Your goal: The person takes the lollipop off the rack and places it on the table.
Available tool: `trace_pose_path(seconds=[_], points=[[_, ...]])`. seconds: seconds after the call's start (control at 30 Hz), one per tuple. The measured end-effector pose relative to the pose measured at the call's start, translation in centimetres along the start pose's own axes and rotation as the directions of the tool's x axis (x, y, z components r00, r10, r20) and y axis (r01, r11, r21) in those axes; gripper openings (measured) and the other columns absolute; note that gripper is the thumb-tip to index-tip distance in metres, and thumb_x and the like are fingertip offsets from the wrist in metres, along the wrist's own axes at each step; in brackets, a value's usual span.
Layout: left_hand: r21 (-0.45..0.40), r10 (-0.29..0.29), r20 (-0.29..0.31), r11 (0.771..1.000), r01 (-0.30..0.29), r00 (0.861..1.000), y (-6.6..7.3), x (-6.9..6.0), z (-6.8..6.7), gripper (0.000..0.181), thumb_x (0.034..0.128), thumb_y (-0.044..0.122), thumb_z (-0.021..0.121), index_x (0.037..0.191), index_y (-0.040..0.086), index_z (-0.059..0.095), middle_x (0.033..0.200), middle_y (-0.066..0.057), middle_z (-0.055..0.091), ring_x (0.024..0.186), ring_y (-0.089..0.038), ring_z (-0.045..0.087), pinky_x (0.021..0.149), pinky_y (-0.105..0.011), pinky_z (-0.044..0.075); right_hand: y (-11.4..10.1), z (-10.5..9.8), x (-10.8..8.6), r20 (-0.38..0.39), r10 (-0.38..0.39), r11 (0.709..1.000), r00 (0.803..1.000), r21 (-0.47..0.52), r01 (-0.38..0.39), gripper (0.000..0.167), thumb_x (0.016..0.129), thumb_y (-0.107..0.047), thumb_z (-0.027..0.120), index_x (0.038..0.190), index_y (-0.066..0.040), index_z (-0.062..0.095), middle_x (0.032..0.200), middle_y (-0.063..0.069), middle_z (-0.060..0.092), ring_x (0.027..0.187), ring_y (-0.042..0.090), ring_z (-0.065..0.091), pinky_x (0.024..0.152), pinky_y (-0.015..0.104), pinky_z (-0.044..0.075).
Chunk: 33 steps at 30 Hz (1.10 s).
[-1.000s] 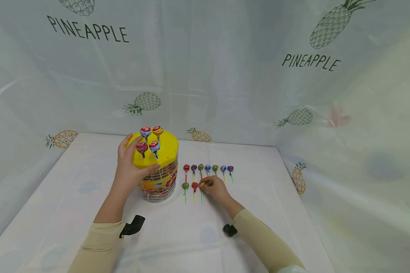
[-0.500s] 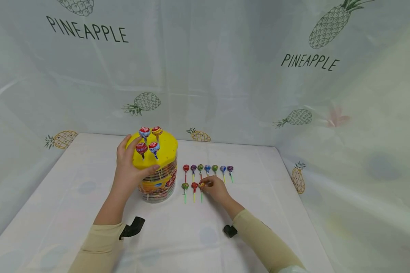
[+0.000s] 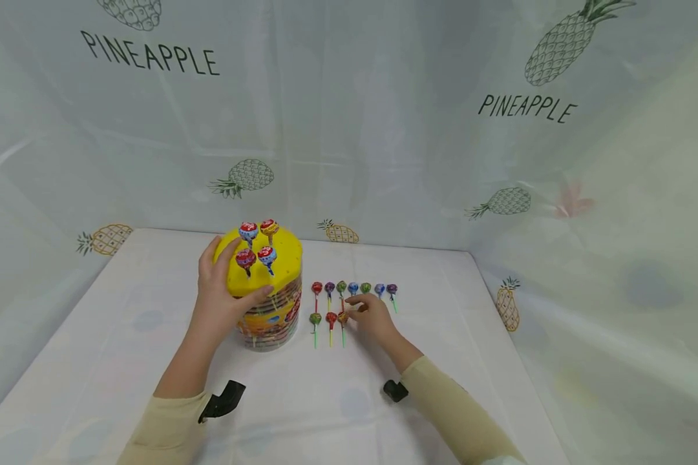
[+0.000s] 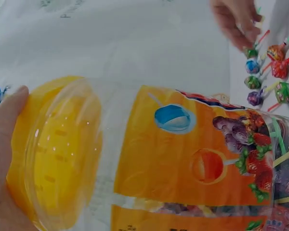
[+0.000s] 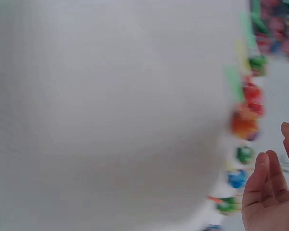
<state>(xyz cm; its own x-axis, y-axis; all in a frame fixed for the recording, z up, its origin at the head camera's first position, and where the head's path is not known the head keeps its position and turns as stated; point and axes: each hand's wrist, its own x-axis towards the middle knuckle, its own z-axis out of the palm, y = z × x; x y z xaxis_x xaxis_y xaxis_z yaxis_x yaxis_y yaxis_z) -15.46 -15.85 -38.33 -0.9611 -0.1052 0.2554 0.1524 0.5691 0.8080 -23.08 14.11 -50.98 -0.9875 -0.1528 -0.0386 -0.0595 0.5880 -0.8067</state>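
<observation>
My left hand [image 3: 215, 290] grips the yellow lid [image 3: 287, 258] of a clear round tub [image 3: 267, 320], thumb at the front edge and fingers on the left. Several wrapped lollipops stand upright in the lid, among them a red-and-blue lollipop [image 3: 267, 255]. In the left wrist view the tub's orange fruit label [image 4: 159, 159] shows, with more lollipops inside. My right hand [image 3: 377, 321] hovers beside an orange lollipop [image 3: 342, 318] in the nearer row on the table, with no lollipop visible in its fingers. Its thumb and fingers are apart in the right wrist view.
Right of the tub, lollipops lie in two rows: a longer far one ending at a purple lollipop [image 3: 392, 289], and a short near one starting at a green lollipop [image 3: 315, 319]. A white cloth covers the table [image 3: 442, 387]; a pineapple-print curtain [image 3: 378, 129] hangs behind.
My right hand has let go of the orange lollipop and drawn slightly up and right, leaving it in the near row. The tub and its lid lollipops have shifted slightly; my left hand keeps its grip.
</observation>
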Motion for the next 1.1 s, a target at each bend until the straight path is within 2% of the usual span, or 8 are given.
trace_pose_path(seconds=[0.17,0.33,0.5,0.6,0.73,0.87,0.97,1.1], points=[[-0.002,0.001,0.031,1.0,0.0,1.0,0.2,-0.6,-0.5,0.092,0.0834,0.036,0.077,0.156,0.022,0.022,0.16,-0.009,-0.005,0.138,-0.049,0.016,0.098,-0.071,0.033,-3.5,-2.3,-0.1,-0.051,-0.111,0.99,0.993,0.08,0.115,0.026,0.089,-0.011,0.072,0.114,-0.007,0.07,0.111,0.01,0.062,0.09,0.022,0.059,0.063,0.029,0.052],[-0.003,-0.017,0.052,1.0,0.017,0.998,0.9,-1.3,-1.1,0.089,0.0848,0.034,0.077,0.156,0.021,0.024,0.16,-0.011,-0.004,0.138,-0.051,0.015,0.099,-0.071,0.033,-7.6,-4.2,-0.4,-0.086,-0.184,0.965,0.979,0.171,0.197,0.024,0.089,-0.01,0.072,0.113,-0.01,0.072,0.111,0.006,0.064,0.089,0.021,0.06,0.067,0.03,0.054],[0.01,-0.047,0.077,0.999,0.046,0.996,1.7,-1.7,-1.5,0.087,0.0857,0.031,0.076,0.156,0.022,0.025,0.159,-0.013,-0.003,0.138,-0.051,0.014,0.098,-0.069,0.036,-10.9,-5.5,-1.0,-0.083,-0.24,0.938,0.967,0.238,0.253,0.023,0.089,-0.012,0.072,0.112,-0.012,0.072,0.11,0.002,0.065,0.092,0.021,0.06,0.073,0.03,0.055],[0.035,-0.048,0.098,0.998,0.044,0.994,1.9,-1.7,-1.9,0.087,0.086,0.031,0.075,0.156,0.02,0.024,0.159,-0.015,-0.002,0.137,-0.052,0.017,0.097,-0.069,0.036,-12.6,-6.2,-1.4,-0.066,-0.281,0.92,0.957,0.267,0.288,0.024,0.089,-0.013,0.073,0.112,-0.012,0.072,0.11,0.004,0.066,0.092,0.022,0.06,0.076,0.031,0.054],[0.057,-0.029,0.125,0.998,0.022,0.992,1.9,-1.3,-2.4,0.087,0.0843,0.031,0.077,0.154,0.017,0.027,0.156,-0.018,0.001,0.133,-0.052,0.024,0.096,-0.068,0.039,-15.0,-6.9,-1.9,-0.036,-0.332,0.894,0.943,0.306,0.326,0.024,0.089,-0.014,0.073,0.113,-0.011,0.071,0.11,0.003,0.066,0.092,0.024,0.061,0.078,0.033,0.055],[0.069,0.007,0.166,0.997,-0.019,0.986,1.7,-0.1,-2.9,0.089,0.0795,0.028,0.081,0.152,0.015,0.031,0.154,-0.021,0.006,0.131,-0.051,0.025,0.095,-0.065,0.042,-17.0,-7.3,-2.1,-0.016,-0.373,0.873,0.928,0.333,0.357,0.024,0.089,-0.015,0.073,0.113,-0.011,0.071,0.111,0.001,0.066,0.095,0.022,0.06,0.081,0.034,0.055],[0.088,0.037,0.213,0.994,-0.057,0.976,1.6,0.8,-3.3,0.091,0.0768,0.028,0.083,0.151,0.013,0.032,0.154,-0.022,0.007,0.131,-0.052,0.024,0.096,-0.066,0.041,-18.3,-7.2,-2.0,0.005,-0.396,0.86,0.918,0.354,0.369,0.024,0.09,-0.015,0.072,0.113,-0.009,0.071,0.112,0.003,0.066,0.096,0.022,0.059,0.082,0.034,0.055],[0.116,0.06,0.269,0.989,-0.094,0.961,1.4,1.6,-3.7,0.093,0.0759,0.032,0.084,0.15,0.011,0.032,0.155,-0.022,0.008,0.133,-0.051,0.021,0.096,-0.067,0.041,-19.7,-6.7,-1.9,0.039,-0.406,0.857,0.913,0.364,0.366,0.024,0.09,-0.015,0.072,0.113,-0.007,0.071,0.111,0.003,0.066,0.094,0.023,0.059,0.082,0.033,0.055]])
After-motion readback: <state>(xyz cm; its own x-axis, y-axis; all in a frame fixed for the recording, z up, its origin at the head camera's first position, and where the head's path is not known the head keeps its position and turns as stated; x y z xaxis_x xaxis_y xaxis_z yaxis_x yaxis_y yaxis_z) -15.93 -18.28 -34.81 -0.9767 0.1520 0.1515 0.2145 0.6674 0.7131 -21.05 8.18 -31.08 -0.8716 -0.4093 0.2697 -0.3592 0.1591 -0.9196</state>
